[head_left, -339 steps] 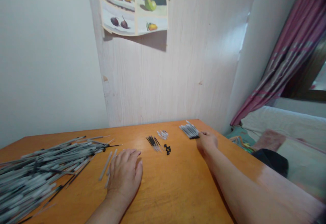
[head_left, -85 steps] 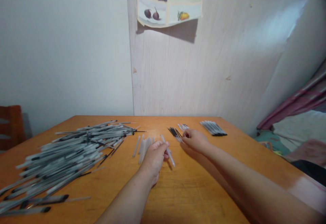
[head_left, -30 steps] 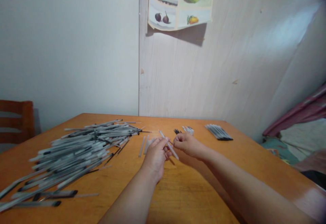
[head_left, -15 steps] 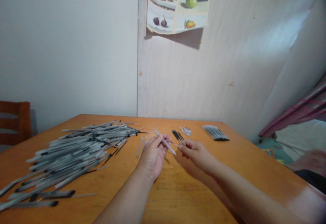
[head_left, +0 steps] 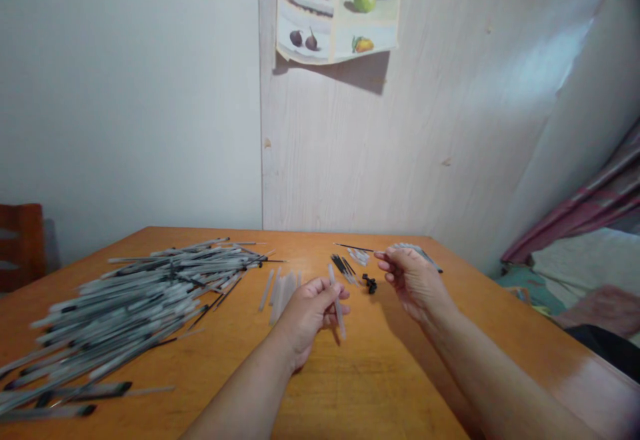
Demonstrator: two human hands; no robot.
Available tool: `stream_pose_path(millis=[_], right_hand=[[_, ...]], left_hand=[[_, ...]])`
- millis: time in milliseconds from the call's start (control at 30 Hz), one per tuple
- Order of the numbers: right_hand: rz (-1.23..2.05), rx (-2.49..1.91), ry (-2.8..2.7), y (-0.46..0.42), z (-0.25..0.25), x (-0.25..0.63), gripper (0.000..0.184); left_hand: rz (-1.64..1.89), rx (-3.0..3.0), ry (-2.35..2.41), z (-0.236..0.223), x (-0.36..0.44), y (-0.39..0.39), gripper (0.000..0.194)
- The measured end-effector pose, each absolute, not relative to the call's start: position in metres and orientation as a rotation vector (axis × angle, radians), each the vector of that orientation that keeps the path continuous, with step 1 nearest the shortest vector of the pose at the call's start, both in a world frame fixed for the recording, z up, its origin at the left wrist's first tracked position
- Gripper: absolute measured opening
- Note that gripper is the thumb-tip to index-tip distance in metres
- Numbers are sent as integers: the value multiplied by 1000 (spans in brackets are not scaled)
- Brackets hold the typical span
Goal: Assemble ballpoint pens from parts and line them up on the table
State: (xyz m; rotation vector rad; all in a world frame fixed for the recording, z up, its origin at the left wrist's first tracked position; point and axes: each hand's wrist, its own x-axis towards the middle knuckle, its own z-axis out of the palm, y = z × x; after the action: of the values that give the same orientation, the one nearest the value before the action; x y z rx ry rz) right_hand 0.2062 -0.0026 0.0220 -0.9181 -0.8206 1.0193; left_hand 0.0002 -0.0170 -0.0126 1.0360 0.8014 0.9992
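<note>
Between the thumb and fingers of my left hand [head_left: 316,310] is a clear pen barrel [head_left: 341,325], tilted over the middle of the table. My right hand [head_left: 415,280] pinches one end of a thin black pen refill [head_left: 354,248], which points left and is apart from the barrel. Under the refill lie small whitish clear pieces [head_left: 358,257] and a bunch of black refills [head_left: 342,265]. A little heap of black plugs or caps [head_left: 370,284] sits between my hands. Several clear barrels [head_left: 283,290] lie side by side beyond my left wrist.
A large loose pile of pens [head_left: 135,300] covers the left of the wooden table [head_left: 360,387]. A row of pens [head_left: 433,261] lies partly hidden behind my right hand. A chair [head_left: 25,233] stands at the far left, and a fruit print [head_left: 337,17] hangs on the wall.
My right hand has moved right and up, away from the barrel, with the refill now fully visible. My left hand has turned the barrel steeper. The black plugs have come into view.
</note>
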Motion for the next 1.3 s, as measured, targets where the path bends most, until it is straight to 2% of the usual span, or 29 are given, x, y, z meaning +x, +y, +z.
stream_pose_path(millis=[300,733,1300], right_hand=[[947,-917,-891,-2,38,243,23],[833,-1019,-1018,-5,40,246,28],[871,-1056,-1151,-2,28,233,30]], left_hand=[[855,1206,852,-21,0,-16,40],[761,1228,835,-20,-1,-17,37],[659,1261,855,-24,-2,-16,42]])
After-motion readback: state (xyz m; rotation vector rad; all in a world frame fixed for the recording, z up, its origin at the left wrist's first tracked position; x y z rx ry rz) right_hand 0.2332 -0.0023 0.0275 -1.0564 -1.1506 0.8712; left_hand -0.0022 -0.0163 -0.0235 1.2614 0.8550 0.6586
